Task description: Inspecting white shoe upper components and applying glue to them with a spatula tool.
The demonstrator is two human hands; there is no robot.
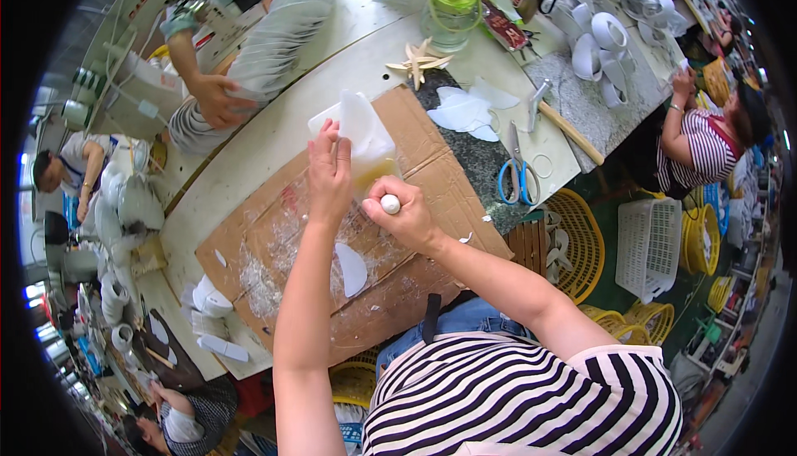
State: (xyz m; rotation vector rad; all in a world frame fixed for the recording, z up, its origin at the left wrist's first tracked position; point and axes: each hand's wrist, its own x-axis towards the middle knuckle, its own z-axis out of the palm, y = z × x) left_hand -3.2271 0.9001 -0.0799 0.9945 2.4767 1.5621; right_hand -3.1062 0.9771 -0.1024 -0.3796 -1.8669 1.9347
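Observation:
A translucent white curved piece [365,126] stands over a shallow white container with a yellowish bottom [374,166] on the cardboard. My left hand [330,175] is at the left edge of this piece, fingers long and close together, apparently gripping it; the thumb is partly hidden. To its right, my right hand [404,217] is closed in a fist round a tool handle with a rounded white end [390,204]. The tool's working end is hidden under the fist. A white half-moon piece [350,270] lies on the cardboard between my forearms.
The stained cardboard sheet [440,165] covers the near table. Blue-handled scissors [519,170], a hammer [573,132], white cut pieces [465,113] and a lidded jug [451,12] lie beyond it. Across the table, a co-worker's hand [220,101] rests on stacked white pieces [278,41].

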